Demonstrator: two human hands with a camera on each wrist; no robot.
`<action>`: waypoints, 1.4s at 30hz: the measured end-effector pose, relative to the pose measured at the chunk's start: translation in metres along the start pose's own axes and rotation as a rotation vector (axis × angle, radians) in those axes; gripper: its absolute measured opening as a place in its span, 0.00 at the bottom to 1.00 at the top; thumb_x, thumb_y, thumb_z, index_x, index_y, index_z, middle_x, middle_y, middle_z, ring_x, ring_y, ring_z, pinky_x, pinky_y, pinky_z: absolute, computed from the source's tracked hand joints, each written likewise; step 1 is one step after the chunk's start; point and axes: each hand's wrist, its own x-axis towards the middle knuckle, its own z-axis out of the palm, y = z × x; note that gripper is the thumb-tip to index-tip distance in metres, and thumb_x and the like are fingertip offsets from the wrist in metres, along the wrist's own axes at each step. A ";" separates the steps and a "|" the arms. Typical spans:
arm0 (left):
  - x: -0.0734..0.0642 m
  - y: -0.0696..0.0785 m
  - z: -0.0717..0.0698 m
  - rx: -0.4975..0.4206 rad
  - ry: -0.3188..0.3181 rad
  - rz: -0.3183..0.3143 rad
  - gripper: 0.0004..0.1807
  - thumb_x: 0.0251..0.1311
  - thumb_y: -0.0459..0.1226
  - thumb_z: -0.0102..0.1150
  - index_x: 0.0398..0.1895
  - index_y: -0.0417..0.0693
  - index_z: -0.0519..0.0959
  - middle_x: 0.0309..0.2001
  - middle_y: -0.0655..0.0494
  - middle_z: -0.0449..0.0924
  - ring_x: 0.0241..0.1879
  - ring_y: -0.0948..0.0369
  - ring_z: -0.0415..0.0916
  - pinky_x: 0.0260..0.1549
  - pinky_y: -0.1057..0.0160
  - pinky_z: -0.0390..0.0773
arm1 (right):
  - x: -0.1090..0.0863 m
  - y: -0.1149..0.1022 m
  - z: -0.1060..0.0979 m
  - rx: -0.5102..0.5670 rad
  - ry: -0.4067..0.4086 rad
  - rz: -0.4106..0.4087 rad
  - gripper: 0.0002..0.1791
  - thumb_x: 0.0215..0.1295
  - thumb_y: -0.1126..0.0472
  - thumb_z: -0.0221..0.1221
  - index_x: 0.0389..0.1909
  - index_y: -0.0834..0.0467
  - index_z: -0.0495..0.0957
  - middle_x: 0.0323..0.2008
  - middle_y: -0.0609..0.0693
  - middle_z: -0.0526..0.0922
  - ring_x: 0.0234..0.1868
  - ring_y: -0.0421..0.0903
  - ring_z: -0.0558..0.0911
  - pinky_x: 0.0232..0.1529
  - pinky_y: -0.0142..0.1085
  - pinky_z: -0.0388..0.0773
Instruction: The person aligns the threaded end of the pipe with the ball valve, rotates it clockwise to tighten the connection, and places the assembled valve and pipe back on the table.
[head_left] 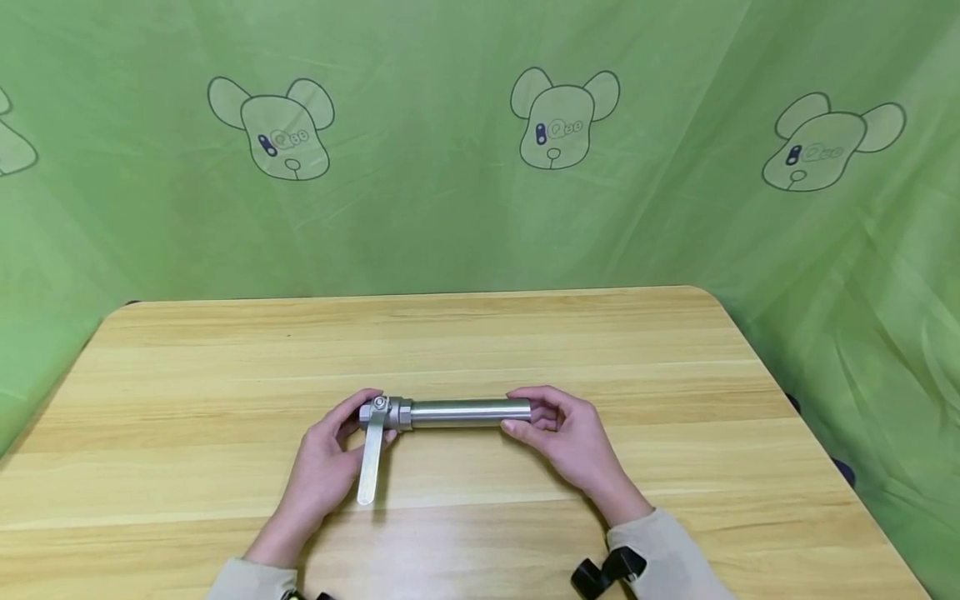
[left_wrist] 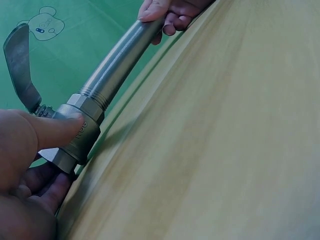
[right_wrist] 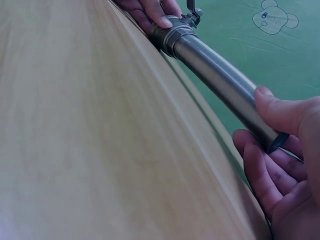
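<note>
A ball valve (head_left: 393, 414) with a flat metal lever (head_left: 371, 467) is joined to a straight steel pipe (head_left: 465, 413), which lies crosswise in front of the person. My left hand (head_left: 326, 467) grips the valve body, its thumb across the side in the left wrist view. Threads (left_wrist: 95, 96) show where the pipe enters the valve's hex end. At the pipe's far end my right hand (head_left: 570, 433) holds it between thumb and fingers. The pipe's open end (right_wrist: 276, 143) faces the right palm. In the head view the lever points toward the person.
Valve and pipe are close over a wood-grain table (head_left: 450, 342). Behind and beside it hangs a green curtain (head_left: 435, 217) with printed bear heads. A black strap mount (head_left: 611, 571) sits on the right sleeve (head_left: 667, 550).
</note>
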 end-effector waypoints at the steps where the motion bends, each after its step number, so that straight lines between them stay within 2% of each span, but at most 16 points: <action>1: 0.000 0.000 0.000 0.002 0.001 0.000 0.35 0.63 0.35 0.77 0.75 0.55 0.77 0.73 0.47 0.79 0.74 0.50 0.76 0.76 0.48 0.72 | 0.000 0.000 0.000 -0.007 0.000 0.006 0.22 0.61 0.60 0.79 0.56 0.56 0.88 0.38 0.55 0.88 0.34 0.39 0.84 0.37 0.28 0.85; 7: 0.000 0.000 0.000 0.016 0.007 0.000 0.35 0.63 0.35 0.77 0.74 0.56 0.77 0.71 0.48 0.81 0.73 0.50 0.78 0.76 0.48 0.72 | 0.001 0.000 0.001 -0.030 0.006 0.034 0.21 0.61 0.58 0.79 0.54 0.54 0.89 0.37 0.52 0.88 0.34 0.39 0.84 0.35 0.28 0.84; 19: 0.000 0.000 0.001 0.029 0.013 0.016 0.34 0.63 0.36 0.77 0.73 0.56 0.78 0.69 0.48 0.83 0.70 0.51 0.80 0.76 0.48 0.70 | 0.001 -0.003 0.002 -0.002 -0.006 0.028 0.18 0.66 0.57 0.76 0.54 0.58 0.89 0.37 0.55 0.90 0.32 0.39 0.86 0.35 0.29 0.86; 26: 0.000 0.000 0.001 0.020 0.014 0.012 0.34 0.63 0.34 0.77 0.73 0.55 0.78 0.70 0.47 0.82 0.71 0.50 0.79 0.78 0.47 0.68 | 0.002 -0.003 0.002 -0.006 -0.021 0.058 0.19 0.68 0.57 0.74 0.56 0.60 0.87 0.37 0.56 0.90 0.33 0.40 0.86 0.36 0.29 0.86; 31: 0.000 0.001 0.001 0.010 0.011 0.009 0.35 0.63 0.34 0.76 0.74 0.54 0.78 0.71 0.47 0.81 0.72 0.50 0.79 0.77 0.50 0.70 | 0.002 0.000 0.000 -0.038 -0.055 0.052 0.28 0.60 0.54 0.80 0.60 0.55 0.86 0.40 0.54 0.87 0.37 0.41 0.83 0.39 0.28 0.84; 35: 0.000 0.001 0.001 0.012 0.013 0.009 0.34 0.63 0.34 0.76 0.74 0.54 0.78 0.71 0.47 0.82 0.72 0.51 0.79 0.76 0.50 0.71 | 0.002 0.002 -0.002 -0.019 -0.075 0.029 0.38 0.52 0.59 0.83 0.67 0.54 0.82 0.43 0.55 0.85 0.39 0.43 0.84 0.42 0.28 0.86; 42: 0.000 0.001 0.001 0.023 0.014 0.026 0.35 0.63 0.34 0.77 0.74 0.54 0.78 0.70 0.47 0.82 0.71 0.51 0.80 0.77 0.49 0.71 | 0.001 0.004 -0.001 -0.031 -0.027 -0.008 0.25 0.55 0.63 0.81 0.56 0.53 0.89 0.44 0.55 0.90 0.39 0.41 0.88 0.42 0.29 0.88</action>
